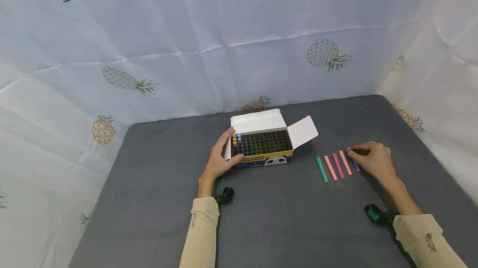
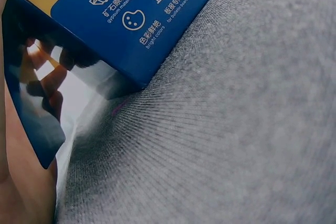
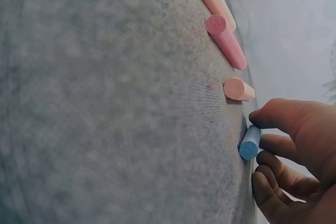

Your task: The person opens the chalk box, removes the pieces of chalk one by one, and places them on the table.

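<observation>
Left hand (image 1: pixel 218 160) gripping box (image 1: pixel 257 162), right hand (image 1: pixel 378 161) pinching blue chalk (image 3: pixel 249 146), holes (image 1: pixel 263 142): head view only

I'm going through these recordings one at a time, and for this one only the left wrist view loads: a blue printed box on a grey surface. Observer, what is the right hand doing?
Observer: The right hand pinches the far end of a blue chalk stick, as the right wrist view shows.
Operator: Are other sticks lying near it?
Observer: Four, in a row beside it in the head view: green stick, pink stick, magenta stick, then second pink stick, nearest that hand.
Operator: And inside the box?
Observer: A black holder full of holes, with orange pieces and light blue pieces in the corner by the left hand.
</observation>
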